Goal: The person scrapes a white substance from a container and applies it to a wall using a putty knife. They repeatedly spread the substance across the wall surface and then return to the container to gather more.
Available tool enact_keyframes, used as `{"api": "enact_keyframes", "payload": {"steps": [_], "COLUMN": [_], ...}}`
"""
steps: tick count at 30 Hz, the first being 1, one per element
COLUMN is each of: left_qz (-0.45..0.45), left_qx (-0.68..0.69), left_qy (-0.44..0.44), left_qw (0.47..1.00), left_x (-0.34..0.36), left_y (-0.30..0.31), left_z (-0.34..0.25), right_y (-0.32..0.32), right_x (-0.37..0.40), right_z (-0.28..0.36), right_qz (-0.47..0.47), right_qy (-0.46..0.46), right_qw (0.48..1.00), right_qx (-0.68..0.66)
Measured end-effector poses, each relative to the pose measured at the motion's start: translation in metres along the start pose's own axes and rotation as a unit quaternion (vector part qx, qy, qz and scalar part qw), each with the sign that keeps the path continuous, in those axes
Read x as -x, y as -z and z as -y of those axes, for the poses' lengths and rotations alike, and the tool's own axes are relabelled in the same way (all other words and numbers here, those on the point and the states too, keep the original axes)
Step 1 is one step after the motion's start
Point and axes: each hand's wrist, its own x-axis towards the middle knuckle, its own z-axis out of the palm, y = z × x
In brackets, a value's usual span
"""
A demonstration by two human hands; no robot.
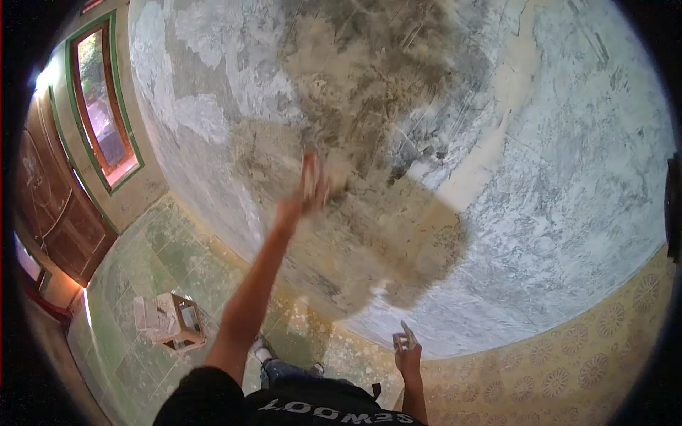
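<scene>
My left hand (pixel 312 186) is raised in front of the plastered wall (pixel 568 206), at the lower edge of a large brown patch (pixel 355 92). Motion smears its fingers, so I cannot make out whether they hold anything or touch the wall. Lower and to the right, my right hand (pixel 407 349) hangs near the bottom of the wall, above the patterned tiles. One of its fingers points upward and the others are loosely bent, with nothing visible in them. The wall is mottled white and grey, with a pale beige strip (pixel 497 135) of smoother filler running down it.
A small dusty stool (pixel 170 321) stands on the green tiled floor (pixel 135 284) to the left. Beyond it are a brown wooden door (pixel 53 206) and a green-framed window (pixel 103 99). Patterned yellow tiles (pixel 554 373) lie along the wall's base at right.
</scene>
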Motion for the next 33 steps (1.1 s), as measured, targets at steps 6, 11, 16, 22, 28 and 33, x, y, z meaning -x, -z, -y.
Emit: {"api": "enact_keyframes", "payload": {"steps": [6, 11, 16, 22, 28, 33], "left_qz": [0.163, 0.113, -0.120, 0.079, 0.216, 0.168], "left_qx": [0.920, 0.877, 0.844, 0.856, 0.754, 0.808], "left_qy": [0.354, 0.329, 0.366, 0.374, 0.357, 0.366], "left_qw": [0.052, -0.332, -0.372, -0.348, -0.506, -0.430], "left_x": [0.098, 0.074, -0.021, -0.020, 0.071, 0.069], "left_y": [0.137, 0.042, -0.085, -0.062, 0.068, 0.023], "left_z": [-0.205, -0.016, 0.129, 0.114, -0.129, -0.067], "right_y": [0.001, 0.004, -0.003, -0.017, -0.013, -0.012], "right_x": [0.016, 0.015, 0.003, 0.014, 0.020, 0.012], "right_z": [-0.069, -0.045, -0.025, -0.044, -0.022, -0.027], "right_qz": [-0.026, -0.010, 0.009, 0.007, 0.021, 0.022], "right_qy": [-0.047, -0.046, 0.015, 0.019, -0.041, -0.026], "right_qw": [0.999, 0.999, 0.998, 1.000, 0.999, 0.999], "right_qx": [-0.009, -0.010, 0.059, -0.018, -0.028, 0.025]}}
